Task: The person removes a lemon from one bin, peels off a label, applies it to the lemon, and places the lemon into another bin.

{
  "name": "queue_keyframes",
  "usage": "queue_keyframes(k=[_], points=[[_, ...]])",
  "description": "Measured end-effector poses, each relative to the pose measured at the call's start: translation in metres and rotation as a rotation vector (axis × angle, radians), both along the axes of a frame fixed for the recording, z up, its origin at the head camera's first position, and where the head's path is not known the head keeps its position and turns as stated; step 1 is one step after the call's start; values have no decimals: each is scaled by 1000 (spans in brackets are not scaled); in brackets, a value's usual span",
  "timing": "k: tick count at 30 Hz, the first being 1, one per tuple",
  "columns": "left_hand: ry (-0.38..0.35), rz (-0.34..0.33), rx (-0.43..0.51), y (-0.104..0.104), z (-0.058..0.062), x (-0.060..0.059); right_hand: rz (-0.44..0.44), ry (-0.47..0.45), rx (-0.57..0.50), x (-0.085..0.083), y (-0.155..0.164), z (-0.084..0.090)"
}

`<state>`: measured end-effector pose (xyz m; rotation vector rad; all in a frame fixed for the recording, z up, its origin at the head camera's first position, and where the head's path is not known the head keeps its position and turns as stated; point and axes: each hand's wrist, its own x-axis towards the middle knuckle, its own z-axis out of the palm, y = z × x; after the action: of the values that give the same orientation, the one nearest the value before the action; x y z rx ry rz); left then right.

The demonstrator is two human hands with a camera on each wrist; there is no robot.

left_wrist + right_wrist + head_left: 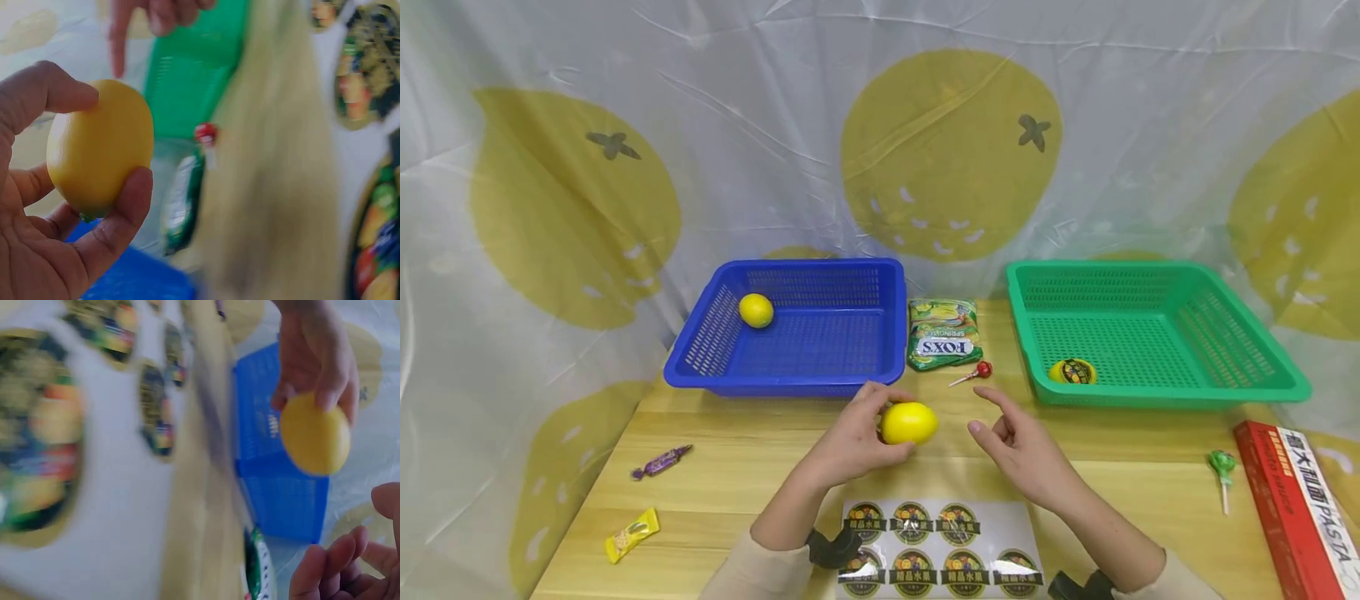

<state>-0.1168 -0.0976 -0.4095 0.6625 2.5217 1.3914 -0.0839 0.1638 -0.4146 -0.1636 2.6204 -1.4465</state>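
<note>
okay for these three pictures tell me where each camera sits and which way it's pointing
Head: worn high, facing forward and down over the wooden table, blue basket and green basket; both forearms show, left hand gripping a lemon, right hand empty.
Left wrist: by the left palm, facing across toward the green basket; thumb and fingers grip the lemon.
Right wrist: by the right hand, facing across toward the blue basket; fingertips show.
Shared: both wrist views show the lemon.
</note>
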Motion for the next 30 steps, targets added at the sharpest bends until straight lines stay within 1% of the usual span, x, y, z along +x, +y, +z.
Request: queue_keyframes(k=[3,6,7,9,13,15,19,25,27,30], points=[[6,-26,-53,12,-8,-1,17,-10,10,17,7,-3],[1,-72,-90,23,-14,1,76,-36,17,31,11,-9],[4,-86,-105,26,-16,2,106,-42,21,34,13,-12],[19,-115,-132,32,-20,2,194,-43,14,39,14,-17],[68,-152,-200,42,-29,-2,373,-64,-16,43,15,-26],[70,-162,-221,45,-33,-3,427,-92,-9,43,14,-29],[35,-151,-223,46,-36,-3,477,-126,72,41,10,-34],[-21,-123,-184,44,-39,-3,524,-20,220,39,7,-42],[-28,-125,-174,44,-40,-4,526,-9,240,39,7,-42],[-44,-132,-165,43,-40,-4,524,-32,226,37,8,-43]])
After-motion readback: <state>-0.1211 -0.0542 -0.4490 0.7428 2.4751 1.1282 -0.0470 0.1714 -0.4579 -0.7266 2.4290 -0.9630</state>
